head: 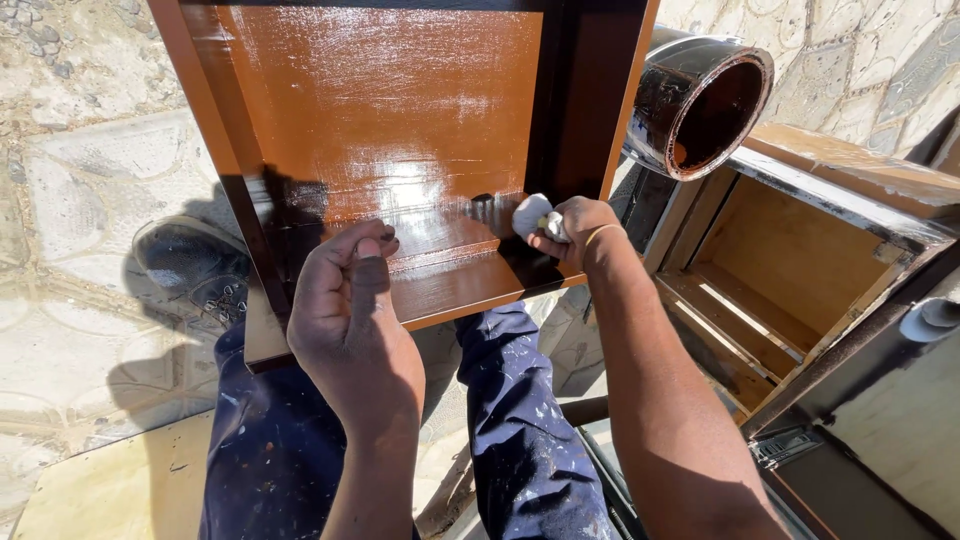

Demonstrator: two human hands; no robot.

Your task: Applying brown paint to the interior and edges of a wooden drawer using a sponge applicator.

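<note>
My right hand (pixel 572 222) is pinching a small white rag (pixel 532 212) closed in its fingers, pressing it against the wet, glossy brown board (pixel 400 120) near its dark right edge. My left hand (pixel 345 300) is curling shut over the board's near rim, steadying it across my knees. Even, overlapping strokes along the grain would be serving best here. A dark stained can (pixel 700 100) is lying to the right, beside a bare wooden drawer (pixel 790 250).
</note>
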